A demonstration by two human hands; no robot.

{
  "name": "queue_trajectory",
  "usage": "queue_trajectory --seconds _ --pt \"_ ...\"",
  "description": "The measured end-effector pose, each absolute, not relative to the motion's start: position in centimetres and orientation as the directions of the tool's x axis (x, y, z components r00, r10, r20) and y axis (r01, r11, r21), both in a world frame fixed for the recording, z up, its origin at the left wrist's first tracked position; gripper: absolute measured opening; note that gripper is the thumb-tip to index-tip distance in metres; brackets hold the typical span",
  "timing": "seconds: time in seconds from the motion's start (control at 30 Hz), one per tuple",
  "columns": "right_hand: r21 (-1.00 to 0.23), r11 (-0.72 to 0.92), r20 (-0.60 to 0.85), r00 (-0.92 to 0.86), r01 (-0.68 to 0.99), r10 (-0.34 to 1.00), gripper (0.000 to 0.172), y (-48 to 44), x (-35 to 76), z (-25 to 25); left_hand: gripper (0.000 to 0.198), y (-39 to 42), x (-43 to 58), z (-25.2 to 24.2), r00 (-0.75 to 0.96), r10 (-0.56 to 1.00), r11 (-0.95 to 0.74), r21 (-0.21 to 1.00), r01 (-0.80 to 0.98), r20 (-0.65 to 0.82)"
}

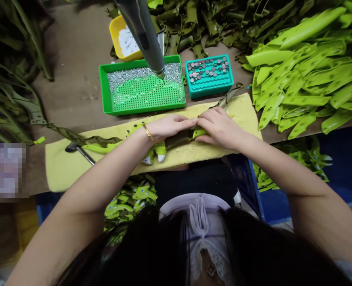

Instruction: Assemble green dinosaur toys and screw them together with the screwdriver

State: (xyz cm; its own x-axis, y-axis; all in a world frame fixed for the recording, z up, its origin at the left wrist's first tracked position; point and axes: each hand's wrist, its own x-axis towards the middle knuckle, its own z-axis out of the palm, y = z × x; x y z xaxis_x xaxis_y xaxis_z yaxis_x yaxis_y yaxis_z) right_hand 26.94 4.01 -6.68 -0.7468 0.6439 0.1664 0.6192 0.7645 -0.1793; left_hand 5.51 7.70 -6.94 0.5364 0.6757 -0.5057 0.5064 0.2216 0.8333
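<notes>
Both hands work over a yellow cloth (241, 113) along the table's front edge. Under them lies a long toy piece of bright green and dark olive plastic (160, 149), with white-tipped claws below my left wrist. My left hand (172, 126) has its fingers together, pressing on the piece near its middle. My right hand (219, 127) wraps round its right part, where a bright green bit shows between thumb and fingers. The fingertips of both hands nearly meet and hide the join. A dark-headed tool with a metal shaft (85, 155) lies at the cloth's left.
A power screwdriver (146, 39) hangs over a green tray (143, 111) of small screws. Beside it stand a teal tray (210, 92) of small round metal pieces and a yellow bin (116, 37). Bright green shells (306, 79) pile up right, olive parts (9, 91) left. Blue bins sit below.
</notes>
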Motion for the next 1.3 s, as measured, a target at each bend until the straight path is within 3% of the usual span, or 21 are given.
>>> queue_trajectory --seconds 0.2,0.43,0.73,0.8,0.87,0.97,1.07,1.17,1.3 --pt "-0.339 0.684 0.196 -0.662 0.646 0.723 0.047 4.0 25.3 -7.8 0.046 8.1 5.7 -6.9 0.720 0.540 0.155 0.892 0.424 -0.436" --pt "-0.302 0.642 0.189 -0.616 0.705 0.765 0.050 2.9 25.9 -7.2 0.045 7.4 6.0 -6.9 0.602 0.642 0.174 0.854 0.490 -0.476" --pt "-0.411 0.673 0.213 -0.653 0.615 0.727 0.038 4.8 28.1 -8.7 0.041 7.5 6.1 -6.5 0.575 0.599 0.303 0.822 0.481 -0.557" --pt "-0.476 0.621 0.255 -0.578 0.622 0.775 0.037 4.2 28.1 -8.5 0.043 7.3 6.1 -6.4 0.549 0.625 0.301 0.821 0.486 -0.555" --pt "-0.622 0.457 0.275 -0.369 0.636 0.888 0.041 3.2 28.0 -8.3 0.045 7.1 6.0 -6.2 0.521 0.680 0.255 0.833 0.491 -0.515" --pt "-0.907 0.047 0.054 0.003 0.419 0.999 0.054 1.8 27.1 -8.3 0.047 6.7 6.1 -5.8 0.503 0.757 0.153 0.862 0.484 -0.416" --pt "-0.979 -0.202 -0.202 -0.035 -0.001 0.979 0.060 0.9 25.3 -9.0 0.049 6.3 6.8 -5.3 0.525 0.782 0.058 0.878 0.476 -0.336" --pt "-0.936 -0.222 -0.222 -0.031 -0.271 0.974 0.060 0.5 23.6 -9.5 0.049 5.7 7.5 -5.0 0.537 0.787 0.022 0.884 0.467 -0.303" --pt "-0.920 -0.198 -0.209 -0.004 -0.339 0.978 0.062 0.5 23.7 -9.6 0.051 5.4 7.3 -4.7 0.528 0.797 0.004 0.878 0.479 -0.292"
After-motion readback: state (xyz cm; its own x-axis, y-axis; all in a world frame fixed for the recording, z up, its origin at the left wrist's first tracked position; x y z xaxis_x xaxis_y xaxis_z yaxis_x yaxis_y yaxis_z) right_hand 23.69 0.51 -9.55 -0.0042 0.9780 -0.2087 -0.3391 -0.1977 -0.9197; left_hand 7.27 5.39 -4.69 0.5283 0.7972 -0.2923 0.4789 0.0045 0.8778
